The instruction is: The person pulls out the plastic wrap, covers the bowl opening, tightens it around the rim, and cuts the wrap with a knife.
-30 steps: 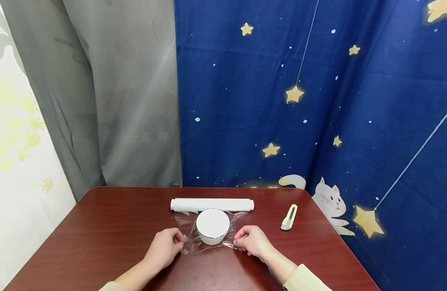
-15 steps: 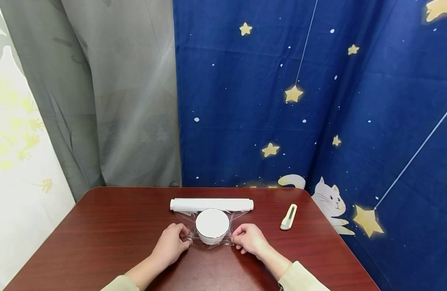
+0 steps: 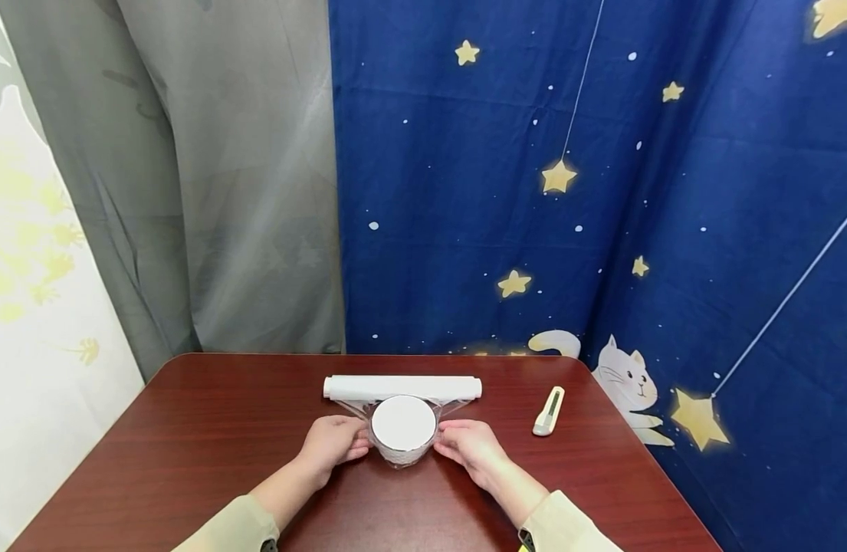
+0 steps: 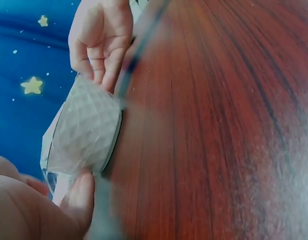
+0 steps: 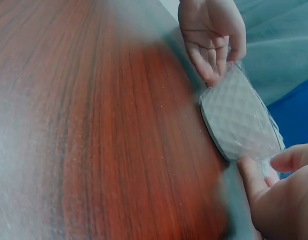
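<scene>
A white bowl [image 3: 402, 455] with a diamond-textured side stands on the table, clear plastic wrap [image 3: 354, 409] drawn over its top and down its sides. Wrinkled film shows on the bowl's wall [image 4: 86, 125] in the left wrist view. My left hand [image 3: 332, 442] rests at the bowl's left side, thumb and fingers spread, tips against the wrapped wall. On the opposite side my right hand [image 3: 473, 446] touches the film with extended fingers. Behind the bowl lies the white roll of wrap [image 3: 402, 387], with film stretching from it to the bowl.
A cream utility knife [image 3: 549, 412] lies on the reddish-brown table [image 3: 244, 414], to the right of the roll. Beyond the table's far edge hang a grey curtain [image 3: 257, 192] and a blue starry curtain [image 3: 457, 192].
Both hands have moved inward from the pinched front corners of the film to the bowl's sides. The film, spread out before, now gathers close around the bowl. Roll and knife stay put.
</scene>
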Motion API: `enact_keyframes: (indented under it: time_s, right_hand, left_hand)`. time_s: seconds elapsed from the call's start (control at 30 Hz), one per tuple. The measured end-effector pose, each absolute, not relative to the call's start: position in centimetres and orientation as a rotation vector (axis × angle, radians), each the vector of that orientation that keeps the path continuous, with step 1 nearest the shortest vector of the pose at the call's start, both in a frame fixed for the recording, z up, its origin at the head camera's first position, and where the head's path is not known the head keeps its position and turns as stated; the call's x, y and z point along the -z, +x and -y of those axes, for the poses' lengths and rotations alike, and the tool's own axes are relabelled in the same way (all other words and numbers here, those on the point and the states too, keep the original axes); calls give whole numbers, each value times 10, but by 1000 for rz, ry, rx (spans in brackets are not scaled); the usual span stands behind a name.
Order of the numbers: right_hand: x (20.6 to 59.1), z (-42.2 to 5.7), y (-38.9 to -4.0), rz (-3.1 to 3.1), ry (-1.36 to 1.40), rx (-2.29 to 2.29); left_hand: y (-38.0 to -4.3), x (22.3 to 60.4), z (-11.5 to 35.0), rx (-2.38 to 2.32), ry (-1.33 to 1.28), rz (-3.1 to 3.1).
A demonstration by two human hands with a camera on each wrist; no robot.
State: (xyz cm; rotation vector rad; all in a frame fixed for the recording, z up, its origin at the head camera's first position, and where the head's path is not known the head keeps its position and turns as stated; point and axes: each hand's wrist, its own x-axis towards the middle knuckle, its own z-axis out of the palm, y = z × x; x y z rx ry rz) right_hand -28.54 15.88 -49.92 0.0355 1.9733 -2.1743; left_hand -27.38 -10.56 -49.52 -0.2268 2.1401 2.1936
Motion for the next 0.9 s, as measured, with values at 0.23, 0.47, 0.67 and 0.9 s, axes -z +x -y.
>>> enact_keyframes:
  time_s: [0.23, 0.47, 0.67, 0.9]
  right_hand:
    - [495, -155, -288, -1899, 162, 2246]
    - [492, -153, -295, -1957, 104, 2157]
    - [496, -152, -298, -1985, 37, 2123]
    - [494, -151, -302, -2003, 108, 2094]
  left_hand:
    - [-279, 494, 103, -2302, -356, -2011]
    - [-286, 498, 98, -2331, -334, -1972]
    - [-292, 504, 96, -2329, -318, -1968]
    - [-292, 498, 94, -2305, -390, -1959]
